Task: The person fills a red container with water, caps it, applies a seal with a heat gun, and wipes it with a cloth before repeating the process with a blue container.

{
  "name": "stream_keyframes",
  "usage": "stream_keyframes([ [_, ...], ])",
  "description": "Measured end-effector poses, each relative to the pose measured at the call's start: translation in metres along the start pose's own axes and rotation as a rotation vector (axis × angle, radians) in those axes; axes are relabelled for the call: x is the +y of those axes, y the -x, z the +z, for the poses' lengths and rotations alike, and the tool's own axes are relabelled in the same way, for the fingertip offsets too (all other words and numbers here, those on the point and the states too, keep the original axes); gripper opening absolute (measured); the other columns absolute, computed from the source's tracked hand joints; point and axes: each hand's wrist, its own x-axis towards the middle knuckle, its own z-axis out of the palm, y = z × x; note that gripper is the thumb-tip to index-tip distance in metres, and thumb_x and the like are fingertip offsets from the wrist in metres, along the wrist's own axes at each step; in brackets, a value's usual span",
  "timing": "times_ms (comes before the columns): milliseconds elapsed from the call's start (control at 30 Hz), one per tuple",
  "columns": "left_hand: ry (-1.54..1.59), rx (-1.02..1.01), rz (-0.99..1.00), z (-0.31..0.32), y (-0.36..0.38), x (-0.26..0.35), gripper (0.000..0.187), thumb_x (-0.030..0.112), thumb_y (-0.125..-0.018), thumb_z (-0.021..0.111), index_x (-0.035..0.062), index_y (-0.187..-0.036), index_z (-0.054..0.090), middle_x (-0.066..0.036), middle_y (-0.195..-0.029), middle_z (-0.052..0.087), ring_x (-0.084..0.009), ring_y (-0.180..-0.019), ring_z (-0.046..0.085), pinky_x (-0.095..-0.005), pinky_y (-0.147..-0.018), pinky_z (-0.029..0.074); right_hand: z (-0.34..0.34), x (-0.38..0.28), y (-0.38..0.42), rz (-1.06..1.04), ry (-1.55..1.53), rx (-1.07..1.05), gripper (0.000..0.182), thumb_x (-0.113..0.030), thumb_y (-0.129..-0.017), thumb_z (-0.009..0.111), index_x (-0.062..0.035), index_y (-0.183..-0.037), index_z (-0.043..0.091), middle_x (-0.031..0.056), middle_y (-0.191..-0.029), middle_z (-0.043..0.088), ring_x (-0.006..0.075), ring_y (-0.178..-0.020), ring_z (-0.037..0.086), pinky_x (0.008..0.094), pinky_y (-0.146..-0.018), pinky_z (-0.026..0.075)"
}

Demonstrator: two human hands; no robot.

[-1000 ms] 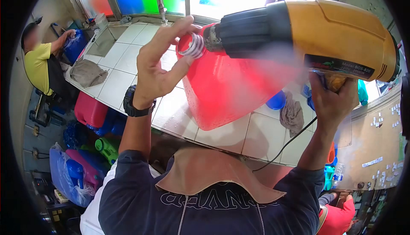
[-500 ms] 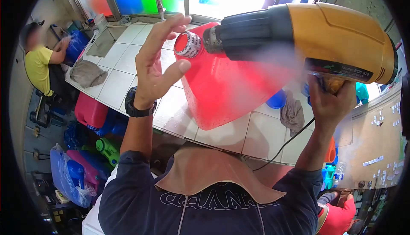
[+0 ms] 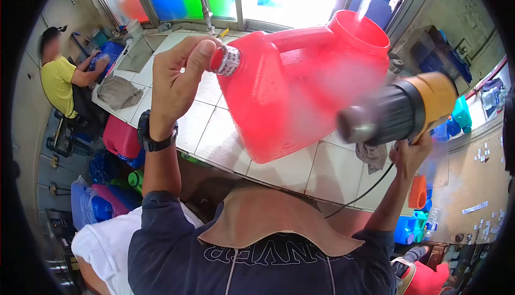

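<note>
A red plastic jug (image 3: 268,118) stands on the white tiled counter, wet with drops, its wide round mouth (image 3: 360,31) uncovered. On its narrow spout at the left is a red cap (image 3: 217,59) with a printed band (image 3: 229,61) around it. My left hand (image 3: 179,80) has its thumb and fingers closed at the cap; the fingertips are partly hidden. In my right hand (image 3: 410,155) is a yellow and black heat gun (image 3: 407,107), its metal nozzle pointing left, in front of the jug and apart from it. Whitish haze blurs the jug's right side.
A grey rag (image 3: 371,157) lies on the counter (image 3: 284,174) by the heat gun's cord (image 3: 365,190). Another rag (image 3: 118,92) lies at left, near a co-worker in a yellow shirt (image 3: 56,83) handling a blue container (image 3: 110,56). A tap (image 3: 208,19) stands behind.
The heat gun has moved away from the spout, down and to the right, uncovering the jug's mouth. My left hand has gone from spread beside the cap to closed at it.
</note>
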Motion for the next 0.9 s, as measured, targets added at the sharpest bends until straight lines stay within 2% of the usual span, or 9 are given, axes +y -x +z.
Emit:
stream_keyframes([
  [167, -0.235, -0.029, -0.138, 0.012, -0.001, 0.022, 0.027, 0.025, -0.097, 0.06, -0.0011, -0.101, 0.069, -0.002, -0.075, 0.064, -0.0055, -0.069, 0.054, -0.0216, -0.064, 0.043, -0.056, 0.112, 0.05, 0.737, -0.421, -0.214, 0.054, -0.054, -0.089, 0.061, -0.0011, -0.102, 0.06, 0.0033, -0.068, 0.059, 0.0128, -0.054, 0.056, 0.0243, -0.051, 0.044],
  [267, -0.317, -0.102, -0.157, 0.009, -0.004, 0.032, 0.02, 0.017, -0.094, 0.064, 0.0005, -0.102, 0.068, -0.004, -0.084, 0.066, -0.0067, -0.076, 0.058, -0.022, -0.067, 0.044, -0.096, 0.192, 0.083, 1.039, -0.636, -0.08, 0.064, -0.065, -0.091, 0.05, -0.0035, -0.107, 0.057, 0.0024, -0.065, 0.056, 0.014, -0.049, 0.056, 0.026, -0.044, 0.046],
  [367, -0.425, -0.282, 0.094, -0.005, -0.006, 0.03, 0.021, 0.008, -0.088, 0.064, 0.0037, -0.108, 0.067, -0.009, -0.113, 0.063, -0.0117, -0.096, 0.058, -0.0233, -0.078, 0.046, -0.128, 0.235, 0.103, 1.168, -0.715, 0.02, 0.063, -0.068, -0.089, 0.051, -0.0067, -0.1, 0.057, 0.0027, -0.063, 0.055, 0.0158, -0.046, 0.054, 0.028, -0.039, 0.043],
  [433, -0.249, -0.322, 0.162, -0.004, -0.004, 0.03, 0.025, 0.006, -0.088, 0.064, 0.0042, -0.112, 0.066, -0.011, -0.126, 0.058, -0.0152, -0.102, 0.055, -0.0243, -0.084, 0.045, -0.141, 0.259, 0.11, 1.204, -0.741, 0.046, 0.062, -0.069, -0.089, 0.049, -0.0083, -0.098, 0.058, 0.0025, -0.062, 0.055, 0.0159, -0.046, 0.055, 0.0278, -0.039, 0.044],
  [500, 0.076, 0.084, -0.057, 0.021, -0.001, 0.043, 0.027, 0.007, -0.088, 0.066, 0.0021, -0.115, 0.065, -0.008, -0.116, 0.062, -0.011, -0.095, 0.056, -0.0224, -0.08, 0.045, -0.15, 0.288, 0.116, 1.218, -0.762, 0.097, 0.064, -0.072, -0.087, 0.048, -0.0097, -0.093, 0.058, 0.0031, -0.061, 0.055, 0.0173, -0.045, 0.054, 0.03, -0.039, 0.044],
  [567, -0.305, 0.12, -0.362, -0.008, 0.008, 0.013, 0.034, 0.01, -0.089, 0.068, -0.0001, -0.12, 0.062, -0.002, -0.104, 0.063, -0.0065, -0.086, 0.054, -0.0202, -0.077, 0.043, -0.151, 0.306, 0.112, 1.234, -0.788, 0.087, 0.064, -0.072, -0.087, 0.048, -0.01, -0.094, 0.059, 0.0032, -0.061, 0.055, 0.0172, -0.045, 0.054, 0.0299, -0.039, 0.044],
  [800, -0.303, -0.1, -0.242, 0.005, 0.01, 0.038, 0.043, 0.007, -0.088, 0.063, 0.0014, -0.129, 0.056, 0.003, -0.096, 0.06, -0.0044, -0.079, 0.05, -0.0189, -0.075, 0.042, -0.143, 0.377, 0.093, 1.183, -0.789, 0.089, 0.056, -0.064, -0.092, 0.048, -0.0107, -0.103, 0.06, 0.0042, -0.065, 0.059, 0.0195, -0.048, 0.056, 0.0317, -0.044, 0.049],
  [867, -0.065, -0.003, -0.271, 0.02, 0.007, 0.048, 0.04, 0.013, -0.092, 0.061, 0.0019, -0.129, 0.057, 0.002, -0.096, 0.062, -0.0042, -0.077, 0.051, -0.0191, -0.073, 0.042, -0.154, 0.397, 0.091, 1.142, -0.672, -0.03, 0.064, -0.068, -0.089, 0.05, -0.0062, -0.101, 0.064, 0.0089, -0.073, 0.066, 0.0222, -0.061, 0.066, 0.0314, -0.053, 0.052],
  [900, -0.072, -0.001, -0.269, 0.02, 0.004, 0.049, 0.04, 0.013, -0.092, 0.061, 0.0019, -0.129, 0.057, 0.002, -0.096, 0.062, -0.0042, -0.077, 0.051, -0.0191, -0.073, 0.042, -0.157, 0.388, 0.087, 0.926, -0.091, -0.06, 0.064, -0.065, -0.091, 0.049, -0.0035, -0.105, 0.064, 0.0105, -0.08, 0.068, 0.0247, -0.07, 0.067, 0.0325, -0.06, 0.053],
])
